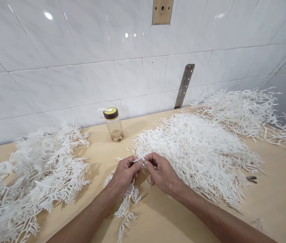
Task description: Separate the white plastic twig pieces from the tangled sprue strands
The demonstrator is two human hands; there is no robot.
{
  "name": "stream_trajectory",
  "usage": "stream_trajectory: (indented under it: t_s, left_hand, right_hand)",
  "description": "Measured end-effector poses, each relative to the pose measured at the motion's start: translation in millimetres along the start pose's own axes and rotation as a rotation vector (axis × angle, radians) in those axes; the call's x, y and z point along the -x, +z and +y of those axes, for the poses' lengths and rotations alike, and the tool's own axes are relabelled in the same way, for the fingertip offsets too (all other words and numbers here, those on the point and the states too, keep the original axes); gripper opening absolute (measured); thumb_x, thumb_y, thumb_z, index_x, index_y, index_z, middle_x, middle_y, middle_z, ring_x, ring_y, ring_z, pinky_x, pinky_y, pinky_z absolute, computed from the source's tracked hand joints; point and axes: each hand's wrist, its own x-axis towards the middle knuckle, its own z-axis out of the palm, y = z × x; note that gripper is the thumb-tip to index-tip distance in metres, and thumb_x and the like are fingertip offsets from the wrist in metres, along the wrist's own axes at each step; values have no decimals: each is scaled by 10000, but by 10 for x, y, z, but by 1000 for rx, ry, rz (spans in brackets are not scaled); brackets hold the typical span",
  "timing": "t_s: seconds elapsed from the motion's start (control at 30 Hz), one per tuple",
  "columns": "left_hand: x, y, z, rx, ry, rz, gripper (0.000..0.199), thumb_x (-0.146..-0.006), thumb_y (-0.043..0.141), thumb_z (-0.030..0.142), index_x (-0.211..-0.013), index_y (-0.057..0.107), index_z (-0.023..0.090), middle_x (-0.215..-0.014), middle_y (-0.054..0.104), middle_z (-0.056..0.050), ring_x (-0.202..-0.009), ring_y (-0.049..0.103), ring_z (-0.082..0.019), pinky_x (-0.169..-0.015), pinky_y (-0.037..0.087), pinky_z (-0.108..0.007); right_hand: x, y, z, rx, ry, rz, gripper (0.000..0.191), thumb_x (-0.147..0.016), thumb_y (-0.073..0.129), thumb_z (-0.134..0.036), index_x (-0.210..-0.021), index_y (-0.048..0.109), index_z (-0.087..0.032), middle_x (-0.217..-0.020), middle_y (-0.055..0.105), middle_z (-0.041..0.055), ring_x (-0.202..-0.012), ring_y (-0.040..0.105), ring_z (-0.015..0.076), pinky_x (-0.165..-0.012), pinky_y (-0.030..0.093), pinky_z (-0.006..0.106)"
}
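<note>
Hands, two, bare, meeting near the middle of the table (pixel 173 222). Left hand (pixel 126 171): thumb and forefinger closed together on a white strand (pixel 138 160), other fingers curled beneath. Right hand (pixel 163 172): thumb and forefinger likewise closed on the white strand, at its right-hand part. Fingertips of the two hands nearly meeting; whether they touch cannot be told.

White strand: thin, branched, held above the table between both hands. Below the left hand, one tufted white chain (pixel 128 204), trailing toward the near side of the table; its join to the held strand is hidden by the fingers.

Left heap (pixel 53 165): white, bushy, with many short branches, on the left side of the table. Middle heap (pixel 196 152): white short pieces, densely piled, just beyond and to the right of the right hand. Far-right heap (pixel 241 113): white, longer branching lengths, beyond the middle heap and adjoining it, near the wall.

Jar (pixel 114 126), one: clear, upright, dark lid with yellow top, pale strap at the lid, brownish matter at the bottom; beyond the hands, between the left and middle heaps.

Small dark tool (pixel 251 179), one: lying right of the middle heap.

Metal strip (pixel 184 86), one: perforated, standing tilted at the back of the table against the tiled wall (pixel 69 86). Wall plate (pixel 162 10), one: yellowish, fixed above.
</note>
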Motion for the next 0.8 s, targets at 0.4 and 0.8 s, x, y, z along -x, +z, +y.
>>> stream_trajectory:
  t_s: [0.4,0.8]
  left_hand:
    - [-7,-11,1,-249,83,66,406,-773,673,553,-694,560,171,-566,417,41,-515,354,-91,-488,254,-225]
    - [50,35,52,-168,84,-5,404,-753,714,527,-668,565,161,-570,423,35,-537,330,-90,-513,234,-233]
  right_hand:
    - [-7,15,99,661,-447,156,181,-983,347,-150,-922,515,-183,-863,583,71,-662,530,170,-554,366,289]
    - [-117,-279,-29,621,-283,360,137,-904,427,-162,-802,510,-200,-703,564,22,-571,497,150,-507,359,265]
